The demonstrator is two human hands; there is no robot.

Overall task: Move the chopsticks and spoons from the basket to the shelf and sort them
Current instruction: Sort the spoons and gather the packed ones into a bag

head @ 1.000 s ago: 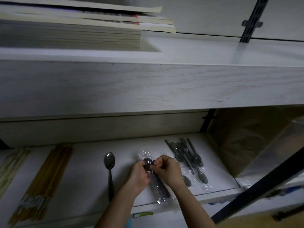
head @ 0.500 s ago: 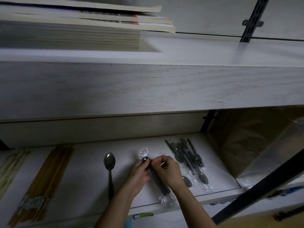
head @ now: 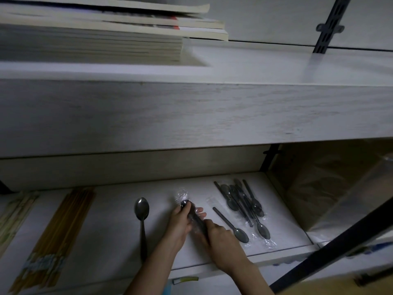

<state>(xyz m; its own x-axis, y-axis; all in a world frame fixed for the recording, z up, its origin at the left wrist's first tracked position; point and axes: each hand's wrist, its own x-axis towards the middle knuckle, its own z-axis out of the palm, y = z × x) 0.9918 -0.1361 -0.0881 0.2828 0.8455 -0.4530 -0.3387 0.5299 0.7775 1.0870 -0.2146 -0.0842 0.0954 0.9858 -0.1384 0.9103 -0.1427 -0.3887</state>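
Spoon bundle, lower centre, is being unwrapped: L hand gripping bowl end, R hand, having slid down, gripping handle end; sorting pending.

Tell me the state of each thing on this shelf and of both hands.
left hand, grips the wrapped spoon pack at its upper end.
right hand, grips its lower end.
wrapped spoon pack, held in both hands.
metal spoon, unwrapped, lying flat.
plastic spoon pile, wrapped, lying flat.
brown chopsticks, bundled, lying flat.
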